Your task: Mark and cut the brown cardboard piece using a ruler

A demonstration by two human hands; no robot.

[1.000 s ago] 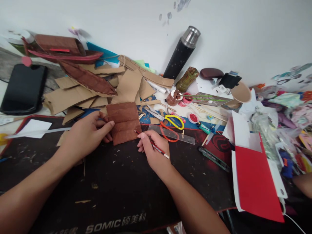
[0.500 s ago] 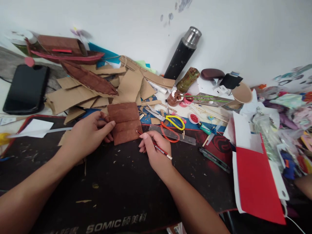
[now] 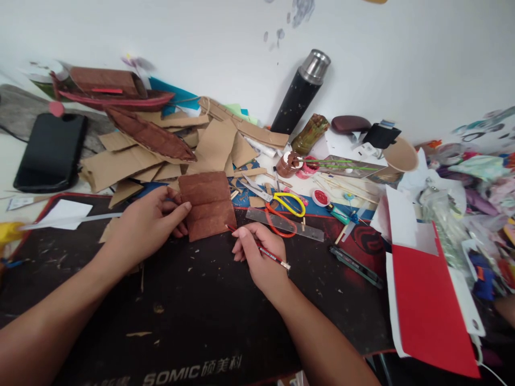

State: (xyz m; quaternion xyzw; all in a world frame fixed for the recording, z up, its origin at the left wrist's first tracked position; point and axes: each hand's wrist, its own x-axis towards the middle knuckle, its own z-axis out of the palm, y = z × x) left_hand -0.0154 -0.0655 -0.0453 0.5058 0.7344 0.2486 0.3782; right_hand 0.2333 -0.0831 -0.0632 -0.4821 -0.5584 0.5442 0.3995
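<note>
A black mat (image 3: 193, 305), printed "SOMIC" along its near side, spreads across a crowded worktable. Scraps of brown cardboard (image 3: 217, 140) heap up beyond it, left of center, while a red sheet (image 3: 432, 305) lies at right. A model boat (image 3: 120, 100) with a brown cabin stands far left; a black flask (image 3: 295, 104) with a silver cap leans at the far wall. The person's left hand (image 3: 151, 220) is closed in a pinch, and the right hand (image 3: 263, 267) is bent in a writing grip. A dark phone (image 3: 52, 153) sits at left. The creased brown panel (image 3: 207, 206), its left edge grasped by the left thumb and fingers, is between the hands at the mat's far edge. To its right, scissors (image 3: 261, 193) lie partly over a clear ruler (image 3: 308, 229). A red pencil (image 3: 274, 256), held in the right hand, points at the panel's near right corner; contact is unclear. Farther right is a small pot of red paint (image 3: 321, 197).
</note>
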